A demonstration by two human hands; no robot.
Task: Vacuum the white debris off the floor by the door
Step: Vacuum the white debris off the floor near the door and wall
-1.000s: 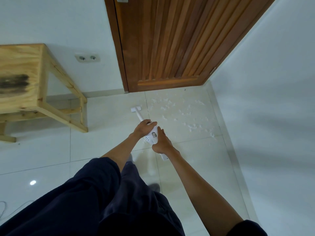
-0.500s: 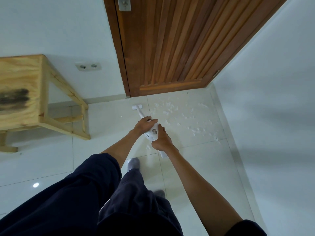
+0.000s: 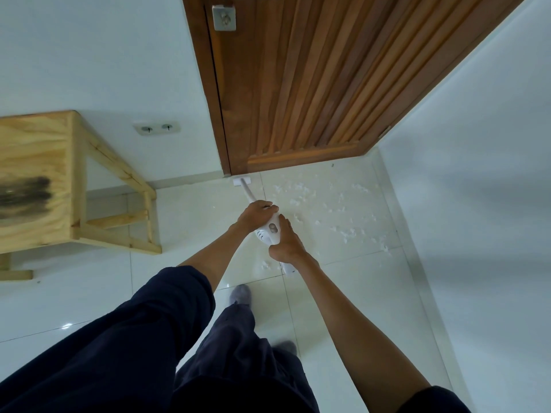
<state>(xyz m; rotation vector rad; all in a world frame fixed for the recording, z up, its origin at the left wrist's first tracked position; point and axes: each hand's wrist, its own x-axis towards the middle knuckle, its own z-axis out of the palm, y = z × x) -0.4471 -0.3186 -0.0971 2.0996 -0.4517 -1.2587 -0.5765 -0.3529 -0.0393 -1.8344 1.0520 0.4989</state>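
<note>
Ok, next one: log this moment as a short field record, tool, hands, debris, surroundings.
tool: white handheld stick vacuum, tube angled down and forward
nozzle: flat white nozzle head on the pale tiled floor, by the bottom left corner of the brown slatted wooden door
left hand: grips the vacuum's front end
right hand: grips the rear handle
debris: white scattered flakes on the tiles before the door, right of the nozzle, not yet cleared
nearby: pale wooden table at left; white double wall socket
</note>
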